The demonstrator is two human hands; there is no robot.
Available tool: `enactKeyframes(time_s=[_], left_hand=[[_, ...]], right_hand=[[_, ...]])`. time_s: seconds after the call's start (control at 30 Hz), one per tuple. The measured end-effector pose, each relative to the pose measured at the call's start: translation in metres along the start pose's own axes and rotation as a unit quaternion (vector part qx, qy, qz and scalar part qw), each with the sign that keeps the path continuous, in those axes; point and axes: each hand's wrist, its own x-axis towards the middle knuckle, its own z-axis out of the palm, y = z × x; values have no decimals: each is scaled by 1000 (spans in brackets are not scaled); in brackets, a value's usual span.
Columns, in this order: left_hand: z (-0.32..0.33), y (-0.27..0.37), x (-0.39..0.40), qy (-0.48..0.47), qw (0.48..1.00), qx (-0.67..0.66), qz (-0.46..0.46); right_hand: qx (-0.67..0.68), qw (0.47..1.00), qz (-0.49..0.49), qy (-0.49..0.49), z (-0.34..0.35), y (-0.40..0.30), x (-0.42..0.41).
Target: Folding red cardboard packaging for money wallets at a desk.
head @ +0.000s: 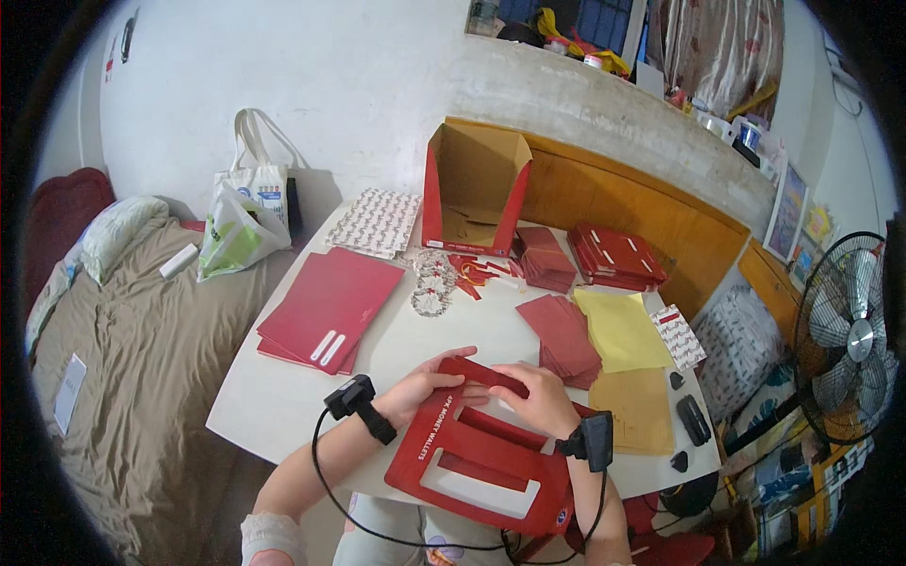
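Note:
Both hands hold a red printed cardboard wallet package (407, 463) with cut-out windows, tilted over the table's near edge. My left hand (432, 389) grips its upper left corner, the thumb on the front face. My right hand (534, 396) rests on its upper edge, fingers bent over a dark red flap (488, 375). White and dark red surfaces show through the windows. A loose stack of dark red envelopes (570, 339) lies just beyond my right hand. Large red folded cards (333, 304) lie to the left on the white table.
Behind stand an open red display box (478, 191), patterned sheets (375, 223) and a pile of red packages (616, 255). Beaded rings (430, 283) lie mid-table. To the right are yellow paper (623, 329), a brown envelope (632, 410) and a black case (693, 420). A fan (860, 339) stands beyond.

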Motion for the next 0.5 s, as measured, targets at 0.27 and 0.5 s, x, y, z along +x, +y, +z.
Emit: enactKeyframes(time_s=[0.27, 0.5], left_hand=[[4, 7, -1, 31, 998, -37, 34], [1, 4, -4, -61, 990, -127, 1]], right_hand=[[-55, 998, -1, 25, -13, 14, -5], [-55, 998, -27, 22, -10, 13, -5]])
